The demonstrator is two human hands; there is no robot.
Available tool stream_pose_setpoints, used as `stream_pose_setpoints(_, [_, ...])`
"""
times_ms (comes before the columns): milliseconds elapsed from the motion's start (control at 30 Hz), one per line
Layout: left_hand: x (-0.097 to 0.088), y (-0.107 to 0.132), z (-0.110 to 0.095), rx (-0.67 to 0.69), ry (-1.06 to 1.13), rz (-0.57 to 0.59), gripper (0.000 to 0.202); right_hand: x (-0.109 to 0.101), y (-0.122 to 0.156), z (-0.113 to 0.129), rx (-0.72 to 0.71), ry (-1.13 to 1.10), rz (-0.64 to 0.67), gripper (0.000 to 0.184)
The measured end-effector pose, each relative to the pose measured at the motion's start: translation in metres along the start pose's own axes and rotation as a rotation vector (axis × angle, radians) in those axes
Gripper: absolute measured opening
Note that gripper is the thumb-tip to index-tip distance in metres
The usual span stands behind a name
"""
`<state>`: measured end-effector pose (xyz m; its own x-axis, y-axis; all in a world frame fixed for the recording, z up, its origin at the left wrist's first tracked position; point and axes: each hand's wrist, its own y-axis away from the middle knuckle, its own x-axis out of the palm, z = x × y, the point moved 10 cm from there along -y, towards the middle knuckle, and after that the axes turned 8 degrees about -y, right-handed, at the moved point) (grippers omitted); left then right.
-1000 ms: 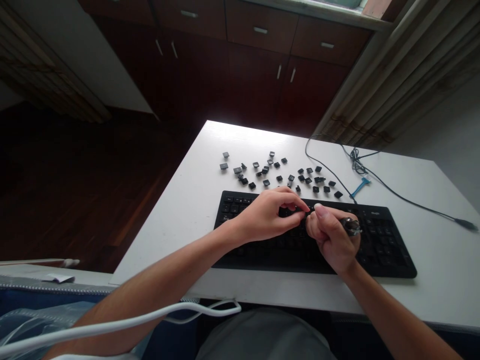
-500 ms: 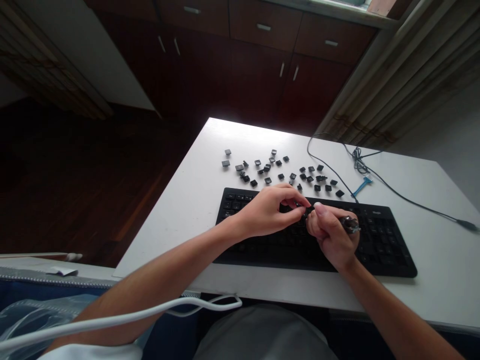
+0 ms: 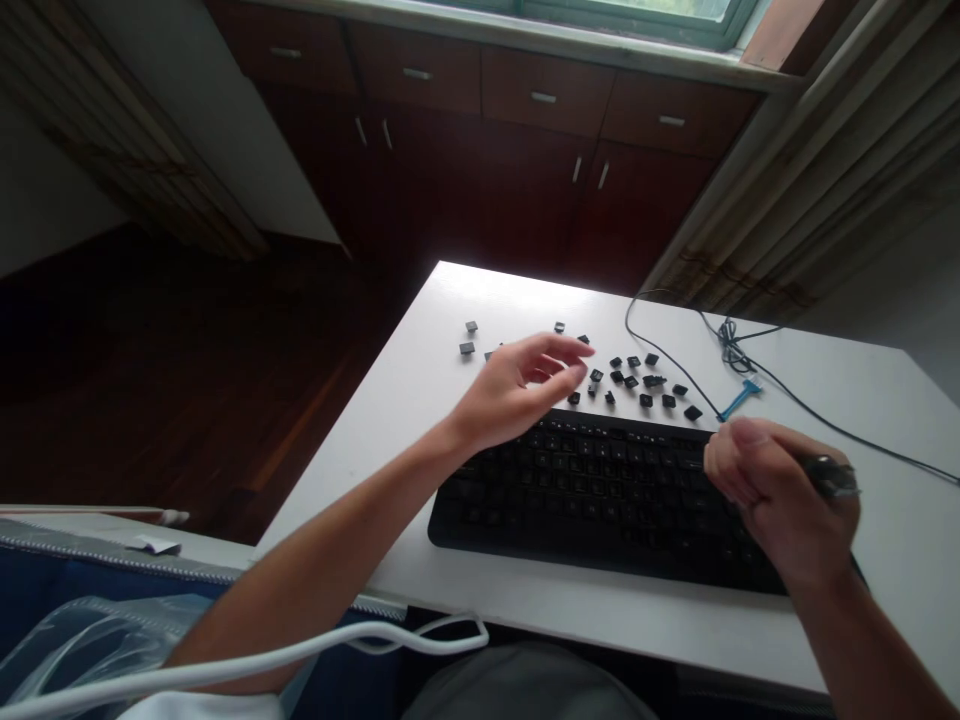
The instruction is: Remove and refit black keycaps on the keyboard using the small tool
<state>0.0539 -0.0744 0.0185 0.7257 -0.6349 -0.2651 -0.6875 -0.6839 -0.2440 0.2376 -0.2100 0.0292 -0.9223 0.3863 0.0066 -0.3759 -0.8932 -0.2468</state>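
Note:
The black keyboard lies on the white table, with many of its key positions hard to make out in the dim light. Above its upper left edge is my left hand, thumb and fingers apart, nothing visible between them. Loose black keycaps are scattered behind the keyboard, and my left hand hides some of them. Over the keyboard's right end, my right hand is closed around a tool with a dark, glossy, partly clear handle. The tool's tip is hidden, so its kind cannot be told.
A blue plastic tool lies behind the keyboard's right part, beside a coiled black cable. A white cord crosses in front of my left forearm. Brown cabinets stand beyond the white table.
My hands, close together over the keyboard before, have parted: the left moved left and away from me, the right moved right with its tool. The view has tilted up slightly.

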Motion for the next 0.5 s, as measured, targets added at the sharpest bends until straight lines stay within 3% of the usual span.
stream_pose_setpoints(133, [-0.071,-0.004,0.013,-0.009,-0.231,-0.312,0.032,0.005,-0.012,-0.003,-0.074,0.526,0.13,0.037])
stream_pose_setpoints(200, [-0.09,-0.004,0.022,-0.014,-0.467,-0.374,0.027,0.013,-0.017,-0.008,-0.137,0.664,0.216,0.033])
stream_pose_setpoints(333, [-0.088,-0.005,0.033,0.081,-0.953,-0.271,0.023,0.017,-0.021,-0.015,-0.269,0.803,0.248,0.028])
stream_pose_setpoints(500, [-0.083,-0.004,0.043,0.117,-1.072,-0.137,0.02,0.015,-0.011,-0.019,-0.339,0.779,0.215,0.029])
